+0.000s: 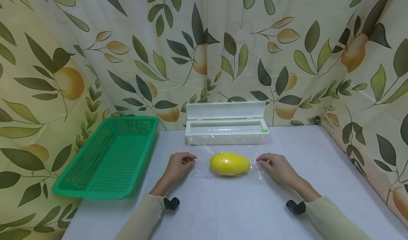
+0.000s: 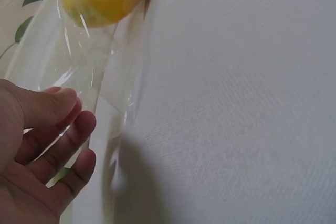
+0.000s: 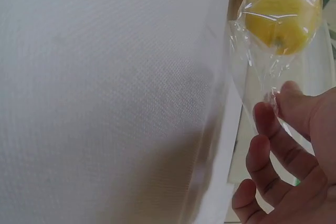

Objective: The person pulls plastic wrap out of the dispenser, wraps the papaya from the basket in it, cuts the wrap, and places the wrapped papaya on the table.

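A smooth yellow oblong fruit (image 1: 229, 164) lies on the white tabletop, covered by clear cling film (image 3: 251, 51). My left hand (image 1: 179, 166) is to the left of the fruit and pinches the film between thumb and index finger; its other fingers curve loosely in the left wrist view. Right of the fruit, my right hand (image 1: 276, 166) pinches the gathered film end between thumb and forefinger. In the right wrist view the film (image 3: 270, 72) bunches into a narrow twist beyond the fruit's tip. Both hands stay apart from the fruit itself.
Behind the fruit stands a white cling film dispenser (image 1: 227, 138) with its lid raised and a green slider (image 1: 264, 130) at its right end. A green perforated basket (image 1: 130, 187) sits at the left. Leaf-patterned curtains (image 1: 223, 55) enclose the table's back and sides.
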A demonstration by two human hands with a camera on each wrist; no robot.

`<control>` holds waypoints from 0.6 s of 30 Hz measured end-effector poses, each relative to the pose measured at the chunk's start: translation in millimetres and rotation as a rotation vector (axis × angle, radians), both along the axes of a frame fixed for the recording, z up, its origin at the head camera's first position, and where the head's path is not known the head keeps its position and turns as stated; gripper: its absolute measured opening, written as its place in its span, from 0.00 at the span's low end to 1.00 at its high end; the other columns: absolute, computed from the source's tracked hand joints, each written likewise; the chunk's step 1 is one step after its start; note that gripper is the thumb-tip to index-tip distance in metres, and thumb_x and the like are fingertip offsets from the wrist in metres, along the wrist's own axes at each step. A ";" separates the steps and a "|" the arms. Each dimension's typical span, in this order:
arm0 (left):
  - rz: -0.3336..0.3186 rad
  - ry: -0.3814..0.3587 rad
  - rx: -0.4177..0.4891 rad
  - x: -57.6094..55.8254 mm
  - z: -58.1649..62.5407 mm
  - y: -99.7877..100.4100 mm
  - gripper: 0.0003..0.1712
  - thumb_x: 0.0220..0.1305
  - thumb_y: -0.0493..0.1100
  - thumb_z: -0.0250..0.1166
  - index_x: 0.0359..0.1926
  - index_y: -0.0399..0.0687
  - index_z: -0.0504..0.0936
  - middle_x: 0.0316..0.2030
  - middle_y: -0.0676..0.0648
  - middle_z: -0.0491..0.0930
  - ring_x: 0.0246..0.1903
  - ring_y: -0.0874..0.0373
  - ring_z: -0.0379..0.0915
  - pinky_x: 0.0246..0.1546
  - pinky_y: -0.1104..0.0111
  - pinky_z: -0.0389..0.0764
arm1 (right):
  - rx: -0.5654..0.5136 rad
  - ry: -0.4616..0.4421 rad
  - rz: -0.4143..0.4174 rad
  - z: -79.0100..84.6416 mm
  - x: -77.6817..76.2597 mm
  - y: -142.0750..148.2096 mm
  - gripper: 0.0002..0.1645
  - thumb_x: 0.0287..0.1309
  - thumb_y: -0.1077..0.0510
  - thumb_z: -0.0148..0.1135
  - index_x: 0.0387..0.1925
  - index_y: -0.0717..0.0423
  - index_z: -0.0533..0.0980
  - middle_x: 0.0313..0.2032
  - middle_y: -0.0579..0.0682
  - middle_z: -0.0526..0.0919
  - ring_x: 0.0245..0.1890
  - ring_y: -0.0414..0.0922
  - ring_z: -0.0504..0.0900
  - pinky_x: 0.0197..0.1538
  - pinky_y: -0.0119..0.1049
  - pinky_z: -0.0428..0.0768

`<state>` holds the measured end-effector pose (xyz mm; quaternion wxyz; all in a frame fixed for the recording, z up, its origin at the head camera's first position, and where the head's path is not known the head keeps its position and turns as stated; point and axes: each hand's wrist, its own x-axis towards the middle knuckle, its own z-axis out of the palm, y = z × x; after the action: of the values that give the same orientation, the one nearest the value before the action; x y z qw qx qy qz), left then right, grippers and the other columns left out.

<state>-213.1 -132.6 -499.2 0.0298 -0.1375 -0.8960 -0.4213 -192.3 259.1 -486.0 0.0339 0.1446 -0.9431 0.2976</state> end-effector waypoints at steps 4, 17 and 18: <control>0.020 -0.022 0.001 0.2 1.9 -1.7 0.11 0.63 0.31 0.70 0.45 0.44 0.90 0.37 0.49 0.87 0.34 0.61 0.78 0.39 0.68 0.82 | -0.005 -0.004 0.000 2.2 1.4 1.6 0.09 0.67 0.60 0.67 0.47 0.54 0.86 0.42 0.49 0.87 0.29 0.41 0.72 0.31 0.31 0.73; 0.040 0.029 -0.060 6.0 26.3 -4.7 0.18 0.58 0.37 0.77 0.51 0.49 0.87 0.43 0.43 0.84 0.31 0.57 0.75 0.31 0.69 0.80 | 0.057 0.113 -0.032 22.8 6.7 -2.7 0.13 0.61 0.61 0.72 0.48 0.53 0.86 0.43 0.55 0.80 0.42 0.54 0.78 0.43 0.47 0.81; 0.036 0.060 -0.049 7.4 29.3 -0.3 0.19 0.58 0.38 0.77 0.51 0.48 0.87 0.44 0.42 0.84 0.33 0.56 0.76 0.32 0.67 0.81 | 0.050 0.125 -0.025 24.9 7.6 -6.3 0.14 0.61 0.61 0.73 0.49 0.54 0.85 0.45 0.55 0.81 0.45 0.55 0.79 0.46 0.50 0.82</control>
<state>-205.7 -132.9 -469.9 0.0607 -0.1345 -0.9071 -0.3943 -184.7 252.7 -461.0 0.0927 0.1520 -0.9480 0.2640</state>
